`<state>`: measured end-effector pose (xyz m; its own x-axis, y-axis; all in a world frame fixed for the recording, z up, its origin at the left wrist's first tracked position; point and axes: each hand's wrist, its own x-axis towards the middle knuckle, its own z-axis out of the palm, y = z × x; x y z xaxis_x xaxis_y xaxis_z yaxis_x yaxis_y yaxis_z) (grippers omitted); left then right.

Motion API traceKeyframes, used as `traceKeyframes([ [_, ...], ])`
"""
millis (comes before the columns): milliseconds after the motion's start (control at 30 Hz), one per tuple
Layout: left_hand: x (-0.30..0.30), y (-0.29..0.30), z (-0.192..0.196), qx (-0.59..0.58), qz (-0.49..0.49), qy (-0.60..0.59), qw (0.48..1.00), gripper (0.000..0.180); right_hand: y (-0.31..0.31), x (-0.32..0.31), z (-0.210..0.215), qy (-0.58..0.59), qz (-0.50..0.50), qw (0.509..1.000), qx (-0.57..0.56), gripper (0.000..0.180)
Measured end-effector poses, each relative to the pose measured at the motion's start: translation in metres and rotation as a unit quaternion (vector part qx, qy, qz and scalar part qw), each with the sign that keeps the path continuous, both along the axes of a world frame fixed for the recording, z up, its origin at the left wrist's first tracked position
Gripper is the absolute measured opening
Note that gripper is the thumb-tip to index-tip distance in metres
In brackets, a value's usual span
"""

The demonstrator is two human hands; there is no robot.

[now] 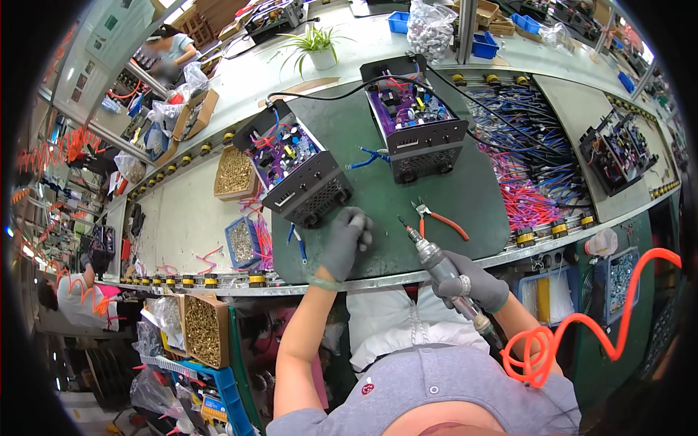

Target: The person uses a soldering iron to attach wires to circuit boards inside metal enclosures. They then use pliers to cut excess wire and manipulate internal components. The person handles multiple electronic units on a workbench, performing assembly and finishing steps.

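In my right hand (476,280), which wears a grey glove, is a pneumatic screwdriver (438,263); its bit points up and left over the green mat (465,196). My left hand (346,240), gloved too, hovers over the mat's near edge with its fingers curled inward; whatever they hold, if anything, is hidden. Just beyond it stands an open black machine casing (309,190) with purple circuit boards inside. A second such casing (429,142) stands farther right. Red-handled cutters (440,219) lie beyond the screwdriver tip. Blue-handled pliers (368,158) rest between the casings.
Heaps of pink and blue cables (527,160) lie on the right. A cardboard box of brass-coloured parts (235,174) and a blue bin of small metal parts (243,242) stand left. An orange coiled hose (574,320) hangs at my right. A black cable (334,94) crosses behind the casings.
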<state>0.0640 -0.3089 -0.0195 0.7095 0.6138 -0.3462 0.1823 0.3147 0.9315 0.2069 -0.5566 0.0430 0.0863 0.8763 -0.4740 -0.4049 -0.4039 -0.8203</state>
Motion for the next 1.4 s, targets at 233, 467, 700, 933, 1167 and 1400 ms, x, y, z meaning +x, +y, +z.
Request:
traceKeyframes([
  [233,0.018,-0.029,0.046,-0.103,0.027,-0.098,0.989,0.019,0.0,0.0,0.005,0.038,0.011,0.998,0.053,0.07],
  [467,0.023,-0.021,0.04,-0.097,-0.083,-0.108,0.986,0.025,-0.005,0.003,0.006,0.054,0.023,0.996,0.072,0.075],
  [700,0.047,-0.036,0.037,-0.112,-0.107,-0.149,0.977,0.027,-0.012,0.016,0.015,-0.055,0.035,0.996,0.065,0.076],
  [933,0.072,-0.043,0.05,-0.018,-0.151,-0.072,0.986,0.032,-0.026,0.028,0.008,-0.219,0.0,0.971,0.099,0.075],
  [1167,0.144,-0.024,0.119,0.628,-0.062,-0.036,0.775,0.041,-0.019,0.067,-0.013,-0.102,-0.196,0.966,0.132,0.061],
  [1400,0.23,0.0,0.135,0.761,-0.266,0.142,0.574,0.044,0.003,0.087,-0.008,-0.11,-0.206,0.969,0.083,0.047],
])
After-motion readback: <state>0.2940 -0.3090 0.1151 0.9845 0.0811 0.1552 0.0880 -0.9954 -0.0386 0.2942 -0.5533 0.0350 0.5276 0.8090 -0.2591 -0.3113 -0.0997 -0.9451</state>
